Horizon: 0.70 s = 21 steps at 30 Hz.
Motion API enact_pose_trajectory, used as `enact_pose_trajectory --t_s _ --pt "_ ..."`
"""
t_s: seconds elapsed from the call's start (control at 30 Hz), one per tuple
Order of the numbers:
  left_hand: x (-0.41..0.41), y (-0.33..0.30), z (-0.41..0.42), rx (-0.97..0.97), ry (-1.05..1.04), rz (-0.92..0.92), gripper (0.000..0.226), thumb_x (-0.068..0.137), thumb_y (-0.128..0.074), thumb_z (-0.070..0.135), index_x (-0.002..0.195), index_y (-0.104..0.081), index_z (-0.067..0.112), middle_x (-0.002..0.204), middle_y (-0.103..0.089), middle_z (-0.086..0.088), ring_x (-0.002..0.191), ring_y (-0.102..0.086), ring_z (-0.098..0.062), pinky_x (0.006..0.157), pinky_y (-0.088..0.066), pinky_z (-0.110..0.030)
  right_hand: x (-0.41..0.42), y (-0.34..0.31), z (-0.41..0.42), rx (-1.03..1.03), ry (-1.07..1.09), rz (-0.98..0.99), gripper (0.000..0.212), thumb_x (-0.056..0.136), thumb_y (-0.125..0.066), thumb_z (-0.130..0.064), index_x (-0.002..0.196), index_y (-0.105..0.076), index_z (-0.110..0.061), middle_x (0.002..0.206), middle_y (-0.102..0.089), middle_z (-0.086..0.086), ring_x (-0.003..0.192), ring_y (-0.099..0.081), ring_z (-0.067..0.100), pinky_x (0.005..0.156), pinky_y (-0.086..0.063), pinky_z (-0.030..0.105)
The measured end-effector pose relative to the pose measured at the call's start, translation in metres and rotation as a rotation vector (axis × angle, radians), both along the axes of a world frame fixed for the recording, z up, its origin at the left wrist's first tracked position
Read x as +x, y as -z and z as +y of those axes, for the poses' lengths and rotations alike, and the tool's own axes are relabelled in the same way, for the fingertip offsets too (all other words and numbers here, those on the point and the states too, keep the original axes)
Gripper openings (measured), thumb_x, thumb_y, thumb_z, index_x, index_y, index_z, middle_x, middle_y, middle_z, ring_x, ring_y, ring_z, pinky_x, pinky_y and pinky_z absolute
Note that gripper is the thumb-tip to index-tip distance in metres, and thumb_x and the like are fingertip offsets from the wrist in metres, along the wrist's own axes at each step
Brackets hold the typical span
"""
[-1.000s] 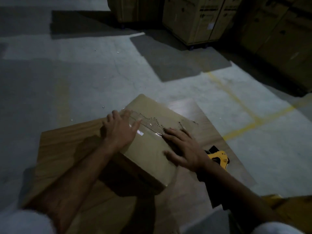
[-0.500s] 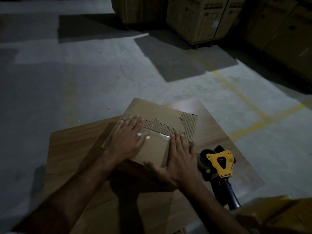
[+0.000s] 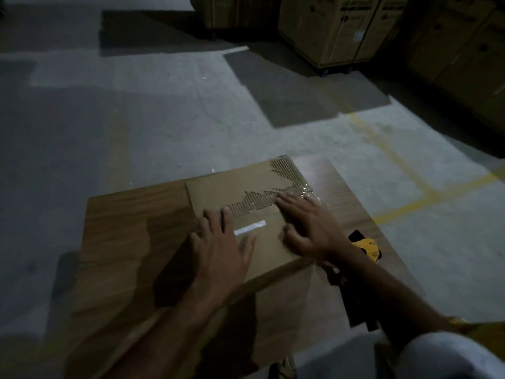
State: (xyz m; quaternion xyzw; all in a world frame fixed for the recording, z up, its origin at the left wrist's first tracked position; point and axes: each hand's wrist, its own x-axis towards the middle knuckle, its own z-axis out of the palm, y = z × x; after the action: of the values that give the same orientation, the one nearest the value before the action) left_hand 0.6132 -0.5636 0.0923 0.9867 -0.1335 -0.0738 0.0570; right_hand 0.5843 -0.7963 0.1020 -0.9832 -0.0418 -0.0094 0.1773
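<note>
Cardboard box (image 3: 254,184) lies directly under both of your hands, flat on the wooden table (image 3: 123,228). Your left hand (image 3: 218,244) rests palm-down on the near left part of the box top, fingers straight and spread, thumb held out toward your right hand. Your right hand (image 3: 308,225) lies flat on the right part of the top, fingers extended and slightly parted; motion blur hides the fine detail. Between the two hands runs a strip of clear tape (image 3: 250,228), marked by a bright glare. Just beyond your fingertips, a torn band (image 3: 262,201) exposes the corrugated ribs and runs up to the far right corner of the box. Just beyond your right wrist, partly hidden by your forearm, sits a yellow tape dispenser (image 3: 369,248). Well beyond both hands, a yellow line (image 3: 437,192) crosses the concrete floor, and large cartons (image 3: 328,28) stand in shadow.
</note>
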Motion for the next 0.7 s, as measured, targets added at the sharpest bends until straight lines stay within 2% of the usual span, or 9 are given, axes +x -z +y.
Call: enact_pose_trajectory --t_s 0.07,0.13,0.2,0.27,0.37,0.43,0.57,0.63,0.7 --pt "-0.017 0.0 0.001 -0.015 0.071 -0.041 0.083 0.1 -0.01 0.067 0.163 -0.022 0.014 0.16 -0.028 -0.017 0.143 -0.032 -0.035 0.115 -0.028 -0.052 0.008 -0.009 -0.014 -0.089 0.0 0.012 0.062 0.098 -0.049 -0.032 0.158 -0.043 -0.018 0.166 -0.036 0.0 0.155 -0.029 0.017 0.129 -0.012 0.043" --pt "-0.009 0.002 0.008 -0.078 0.218 -0.098 0.074 0.104 -0.019 0.059 0.162 -0.026 0.014 0.162 -0.03 -0.009 0.144 -0.032 -0.028 0.119 -0.023 -0.048 0.017 -0.009 0.009 -0.16 0.01 0.042 0.061 0.101 -0.043 -0.037 0.156 -0.043 -0.011 0.166 -0.034 0.008 0.155 -0.03 0.024 0.129 -0.008 0.043" --pt "0.007 0.006 0.019 -0.187 0.418 -0.092 0.066 0.108 -0.025 0.049 0.164 -0.023 0.016 0.17 -0.022 -0.004 0.154 -0.019 -0.021 0.127 -0.011 -0.038 0.019 0.0 0.052 -0.092 -0.033 0.091 0.074 0.096 -0.027 -0.048 0.158 -0.038 -0.008 0.168 -0.029 0.012 0.157 -0.025 0.024 0.129 -0.006 0.039" --pt "0.017 0.012 0.033 -0.251 0.521 -0.064 0.065 0.107 -0.023 0.046 0.165 -0.019 0.018 0.173 -0.015 0.0 0.159 -0.009 -0.013 0.128 0.0 -0.029 0.011 0.013 0.082 -0.007 -0.054 0.06 0.076 0.096 -0.021 -0.046 0.16 -0.034 -0.008 0.169 -0.026 0.01 0.158 -0.02 0.02 0.128 -0.005 0.034" --pt "0.02 0.025 0.063 -0.29 0.509 -0.067 0.063 0.107 -0.02 0.047 0.165 -0.021 0.024 0.172 -0.015 0.006 0.159 -0.006 -0.008 0.129 -0.006 -0.033 0.004 0.019 0.075 -0.039 0.044 -0.027 0.061 0.105 -0.03 -0.042 0.161 -0.034 -0.017 0.17 -0.025 0.001 0.159 -0.016 0.014 0.129 -0.005 0.036" --pt "0.021 0.025 0.08 -0.322 0.479 -0.063 0.06 0.106 -0.021 0.043 0.164 -0.023 0.027 0.171 -0.016 0.01 0.158 -0.007 -0.006 0.129 -0.013 -0.037 0.001 0.018 0.067 -0.102 0.128 -0.005 0.063 0.108 -0.03 -0.047 0.164 -0.027 -0.019 0.172 -0.017 0.0 0.16 -0.009 0.015 0.129 -0.003 0.04" --pt "0.019 0.02 0.083 -0.378 0.488 -0.05 0.068 0.097 -0.041 0.025 0.163 -0.026 0.021 0.171 -0.017 0.007 0.159 -0.007 -0.01 0.125 -0.021 -0.036 -0.007 0.015 0.111 -0.008 0.142 0.091 0.093 0.095 -0.019 -0.07 0.165 -0.011 -0.01 0.173 -0.001 0.008 0.161 0.002 0.02 0.129 0.004 0.041" --pt "0.015 0.022 0.086 -0.357 0.474 -0.034 0.082 0.091 -0.054 0.012 0.165 -0.02 0.022 0.173 -0.011 0.008 0.159 -0.001 -0.008 0.122 -0.023 -0.035 -0.019 0.02 0.134 -0.021 0.012 0.033 0.104 0.09 -0.025 -0.08 0.165 -0.014 -0.009 0.173 -0.006 0.01 0.161 0.001 0.02 0.13 -0.001 0.045" --pt "0.013 0.026 0.093 -0.318 0.471 -0.104 0.092 0.082 -0.066 0.003 0.164 -0.026 0.018 0.172 -0.018 0.002 0.159 -0.008 -0.015 0.125 -0.026 -0.043 -0.026 0.023 0.135 -0.091 -0.089 0.002 0.116 0.083 -0.034 -0.089 0.165 -0.014 -0.009 0.173 -0.007 0.011 0.161 0.001 0.02 0.13 -0.002 0.046"
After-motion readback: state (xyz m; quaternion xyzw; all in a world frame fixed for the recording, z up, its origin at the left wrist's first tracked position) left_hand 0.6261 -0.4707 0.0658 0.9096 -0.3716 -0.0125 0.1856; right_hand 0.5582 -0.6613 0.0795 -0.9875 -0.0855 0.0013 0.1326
